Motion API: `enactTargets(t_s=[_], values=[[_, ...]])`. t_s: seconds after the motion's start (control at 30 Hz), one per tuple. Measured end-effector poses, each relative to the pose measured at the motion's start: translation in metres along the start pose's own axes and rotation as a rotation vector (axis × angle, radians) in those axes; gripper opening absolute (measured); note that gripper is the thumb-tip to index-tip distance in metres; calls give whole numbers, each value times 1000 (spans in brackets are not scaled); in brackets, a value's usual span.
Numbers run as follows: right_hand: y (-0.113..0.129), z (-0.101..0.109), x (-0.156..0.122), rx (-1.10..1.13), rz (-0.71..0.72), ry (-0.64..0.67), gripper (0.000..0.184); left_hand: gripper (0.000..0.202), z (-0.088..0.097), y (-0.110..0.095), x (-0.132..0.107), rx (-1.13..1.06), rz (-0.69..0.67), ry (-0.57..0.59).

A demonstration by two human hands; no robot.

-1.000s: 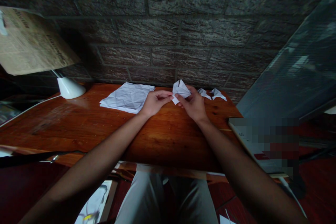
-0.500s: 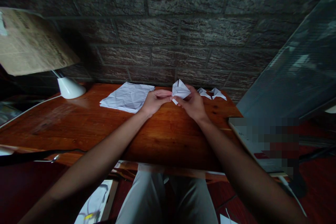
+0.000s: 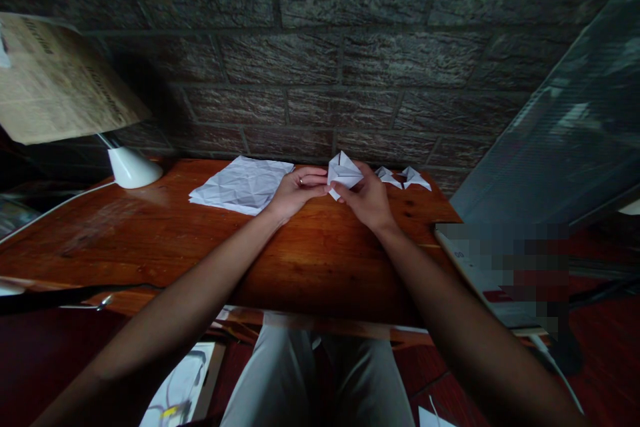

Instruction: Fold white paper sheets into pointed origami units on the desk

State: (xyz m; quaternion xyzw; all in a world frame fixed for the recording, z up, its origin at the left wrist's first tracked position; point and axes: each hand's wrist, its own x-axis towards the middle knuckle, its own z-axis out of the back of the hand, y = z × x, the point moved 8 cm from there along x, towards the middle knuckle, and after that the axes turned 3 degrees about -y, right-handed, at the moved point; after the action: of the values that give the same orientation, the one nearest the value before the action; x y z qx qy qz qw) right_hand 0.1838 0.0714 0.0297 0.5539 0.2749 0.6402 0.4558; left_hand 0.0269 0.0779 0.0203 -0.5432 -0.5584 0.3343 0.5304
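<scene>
A folded white origami paper piece [image 3: 345, 172] is held up above the far part of the wooden table. My right hand [image 3: 367, 199] grips its right side, with the thumb across the lower front. From the left, my left hand [image 3: 299, 192] pinches the lower left edge between thumb and fingers. A ring shows on one left finger. Beside that hand lies a stack of creased white paper sheets [image 3: 243, 185]. Two smaller folded paper pieces [image 3: 389, 177] rest just right of my right hand. The fingertips behind the held paper are hidden.
A lamp with a white base [image 3: 134, 168] and a brown paper shade [image 3: 65, 80] stands at the left of the wooden table [image 3: 300, 267]. A dark brick wall [image 3: 280, 60] rises behind. To the right are a partly blurred flat object [image 3: 480, 267] and a translucent panel [image 3: 550, 127].
Both hands keep their hold on the folded paper in nearly the same place. The left fingers have spread slightly apart; little else differs.
</scene>
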Motion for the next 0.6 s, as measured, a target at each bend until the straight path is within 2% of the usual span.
enactTargets(t_s=[0.27,0.47,0.6], values=[[0,-2,1,128,-93,33,58,33,2,9,-2,-157,140,6],[0,-6,0,218,-137,78,63,28,4,12,-1,-184,175,-8],[-1,-6,0,230,-124,63,65,28,5,14,-1,-189,180,-12]])
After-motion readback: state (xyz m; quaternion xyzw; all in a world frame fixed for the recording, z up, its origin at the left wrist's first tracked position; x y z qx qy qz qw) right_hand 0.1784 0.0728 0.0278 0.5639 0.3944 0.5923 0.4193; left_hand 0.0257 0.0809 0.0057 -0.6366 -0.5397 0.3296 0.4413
